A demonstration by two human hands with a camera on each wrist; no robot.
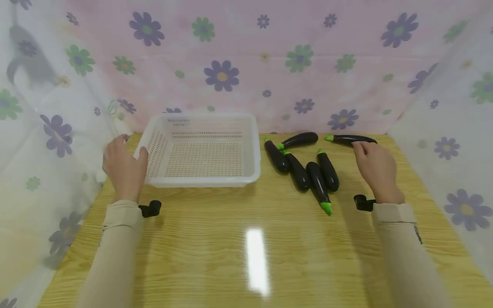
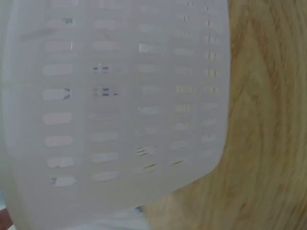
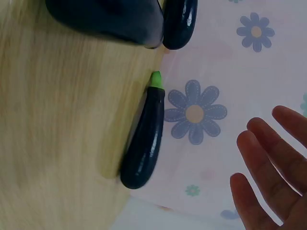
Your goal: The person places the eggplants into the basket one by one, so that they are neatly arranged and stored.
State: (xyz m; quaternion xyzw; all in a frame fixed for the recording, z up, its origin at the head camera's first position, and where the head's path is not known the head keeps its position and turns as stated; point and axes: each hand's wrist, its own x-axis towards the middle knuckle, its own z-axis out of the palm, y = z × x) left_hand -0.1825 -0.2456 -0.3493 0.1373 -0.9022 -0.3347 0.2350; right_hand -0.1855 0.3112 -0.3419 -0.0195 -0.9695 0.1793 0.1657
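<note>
Beside the left end of a white plastic basket, my left hand has its thumb apart from the fingers, the thumb overlapping the rim in the head view. The basket's slotted side wall fills much of the left wrist view, with only a bit of a finger at the lower left. My right hand is over the right side of the table, close to a lone eggplant lying by the back edge. In the right wrist view its loosely extended fingers hold nothing, and that eggplant lies apart from them.
Several more dark eggplants with green stem ends lie between the basket and my right hand. The table has a wood-grain top. Flowered cloth stands behind it and along both sides.
</note>
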